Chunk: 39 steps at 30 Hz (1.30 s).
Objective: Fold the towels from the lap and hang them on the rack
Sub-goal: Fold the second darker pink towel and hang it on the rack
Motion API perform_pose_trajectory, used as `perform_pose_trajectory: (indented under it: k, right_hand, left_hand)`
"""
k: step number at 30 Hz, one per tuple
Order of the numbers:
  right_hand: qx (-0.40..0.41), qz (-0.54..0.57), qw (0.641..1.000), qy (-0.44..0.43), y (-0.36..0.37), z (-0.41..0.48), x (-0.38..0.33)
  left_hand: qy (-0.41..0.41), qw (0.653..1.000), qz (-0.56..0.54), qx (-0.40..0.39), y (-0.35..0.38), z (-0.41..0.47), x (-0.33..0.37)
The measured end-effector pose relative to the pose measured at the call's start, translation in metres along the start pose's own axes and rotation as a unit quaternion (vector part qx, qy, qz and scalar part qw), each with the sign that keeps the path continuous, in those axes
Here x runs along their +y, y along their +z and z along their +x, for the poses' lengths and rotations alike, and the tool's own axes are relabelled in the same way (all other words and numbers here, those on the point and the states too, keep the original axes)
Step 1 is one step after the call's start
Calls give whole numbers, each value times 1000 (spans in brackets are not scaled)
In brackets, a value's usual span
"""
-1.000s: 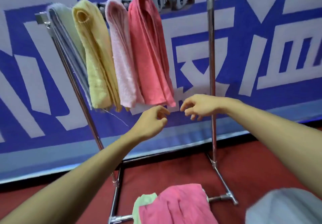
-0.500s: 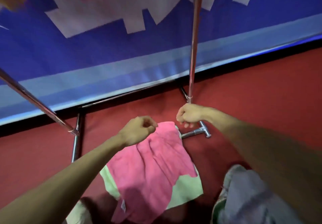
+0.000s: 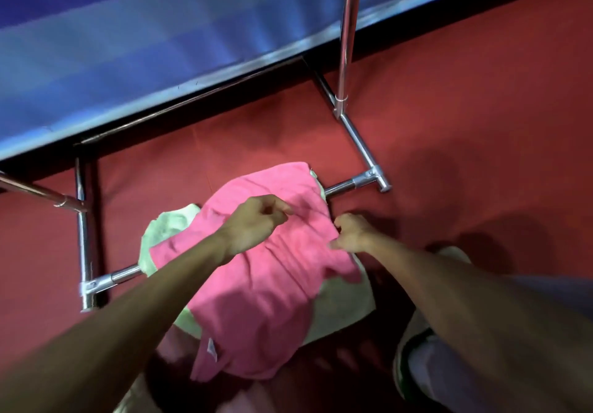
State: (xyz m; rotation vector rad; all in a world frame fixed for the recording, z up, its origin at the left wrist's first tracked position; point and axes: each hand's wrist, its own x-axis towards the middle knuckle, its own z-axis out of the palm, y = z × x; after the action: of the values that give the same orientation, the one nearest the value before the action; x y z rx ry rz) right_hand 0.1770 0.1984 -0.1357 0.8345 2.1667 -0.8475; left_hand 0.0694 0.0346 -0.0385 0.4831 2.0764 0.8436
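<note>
Centre frame, our right hand [image 3: 353, 233] pinches the pink towel [image 3: 256, 300]; whether our curled left hand [image 3: 253, 223] grips, we cannot tell. Lifting may drag the green towel [image 3: 341, 305] off.

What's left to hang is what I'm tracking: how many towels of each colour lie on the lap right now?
pink towel: 1
pale green towel: 1
Total: 2

A rumpled pink towel [image 3: 263, 287] lay spread over a pale green towel [image 3: 343, 306], both draped across the lap. The chrome rack [image 3: 359, 143] base stood just beyond the pink towel.
</note>
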Motion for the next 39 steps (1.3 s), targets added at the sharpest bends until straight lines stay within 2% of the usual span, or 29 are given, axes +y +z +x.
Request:
perform_pose_trajectory:
  k: [6,11,16,19,23,25,29,35,39]
  right_hand:
    - [-16,-10,999,-34,-28,-20,-27]
    - [8,-33,993,-114,-66,-69,-73]
    - [80,71,979,-175,-97,-133,-122]
    - [96,152,957,-226,-119,-172,-152]
    - [80,253,926,-270,-150,-232,-182]
    - [67,298,907,-290,-162,-262,-193]
    - [-17,414,852,-320,-169,-298,-200]
    - [-24,406,846,-346,-155,-304,-221]
    - [-40,435,832,-342,-159,-308,-222]
  left_hand:
    - [8,998,-48,39,-4,-14,5]
    - [26,998,-53,26,-23,-51,20]
    - [74,993,-64,68,-48,-95,51]
    - [97,989,-85,76,-66,-131,73]
    - [109,957,-242,115,-91,-182,110]
    - [127,944,-273,137,-101,-204,123]
    - [155,920,-320,166,-109,-240,134]
    - [130,870,-436,190,-105,-257,128]
    - [146,874,-420,195,-121,-258,134]
